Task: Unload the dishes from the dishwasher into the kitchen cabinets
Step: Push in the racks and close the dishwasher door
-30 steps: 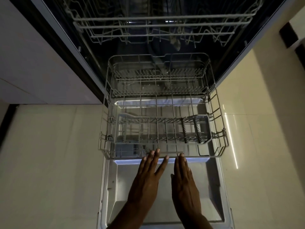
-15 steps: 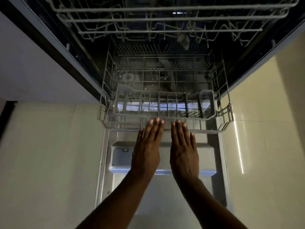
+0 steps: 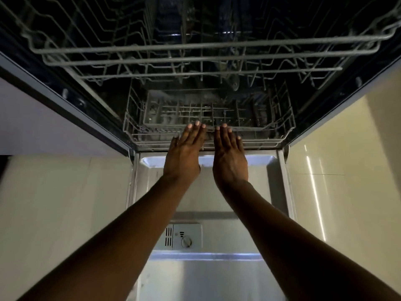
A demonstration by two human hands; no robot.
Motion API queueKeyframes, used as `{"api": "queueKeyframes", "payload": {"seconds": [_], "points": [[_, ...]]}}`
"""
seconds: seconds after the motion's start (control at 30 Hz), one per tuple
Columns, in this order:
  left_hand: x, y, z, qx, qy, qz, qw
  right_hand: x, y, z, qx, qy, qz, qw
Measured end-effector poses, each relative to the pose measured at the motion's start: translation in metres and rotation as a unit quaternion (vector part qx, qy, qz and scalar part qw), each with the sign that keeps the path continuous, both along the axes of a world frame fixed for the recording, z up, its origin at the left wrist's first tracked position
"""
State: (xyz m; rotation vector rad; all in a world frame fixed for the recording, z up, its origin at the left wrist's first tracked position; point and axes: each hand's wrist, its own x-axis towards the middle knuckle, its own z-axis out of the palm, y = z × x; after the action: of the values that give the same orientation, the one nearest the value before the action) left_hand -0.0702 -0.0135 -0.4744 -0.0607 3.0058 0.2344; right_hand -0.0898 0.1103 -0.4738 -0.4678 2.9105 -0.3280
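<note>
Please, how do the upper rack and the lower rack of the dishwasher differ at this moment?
The upper rack stands out past the opening of the dishwasher, while the lower rack sits almost fully inside.

Nobody touches the upper rack; the left hand and right hand press the lower rack's front rim with straight fingers.

The lower rack carries a grey cutlery basket; the upper rack shows none.

Both are grey wire and show no dishes.

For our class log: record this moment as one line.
left hand: open, on lower rack | right hand: same | rack: inside, empty
</note>
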Motion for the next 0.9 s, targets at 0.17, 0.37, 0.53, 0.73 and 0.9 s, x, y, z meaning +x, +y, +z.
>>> {"api": "queueKeyframes", "payload": {"seconds": [0.17, 0.37, 0.53, 0.73, 0.9], "points": [[-0.017, 0.005, -0.001, 0.013, -0.017, 0.023, 1.0, -0.017, -0.006, -0.001, 0.009, 0.0, -0.001, 1.0], [-0.011, -0.005, 0.005, 0.034, -0.026, 0.006, 0.999, -0.007, 0.007, -0.014, -0.033, 0.049, 0.012, 0.998], [0.075, 0.006, -0.026, 0.016, 0.088, 0.013, 0.996, 0.069, 0.033, -0.03, -0.042, 0.069, -0.007, 0.997], [0.224, 0.022, -0.06, 0.005, -0.038, -0.04, 0.998, 0.208, 0.077, -0.054, 0.002, -0.023, 0.019, 1.0], [0.303, 0.039, -0.057, -0.019, -0.085, -0.033, 0.996, 0.305, 0.103, -0.057, 0.03, -0.015, 0.04, 0.999]]}}
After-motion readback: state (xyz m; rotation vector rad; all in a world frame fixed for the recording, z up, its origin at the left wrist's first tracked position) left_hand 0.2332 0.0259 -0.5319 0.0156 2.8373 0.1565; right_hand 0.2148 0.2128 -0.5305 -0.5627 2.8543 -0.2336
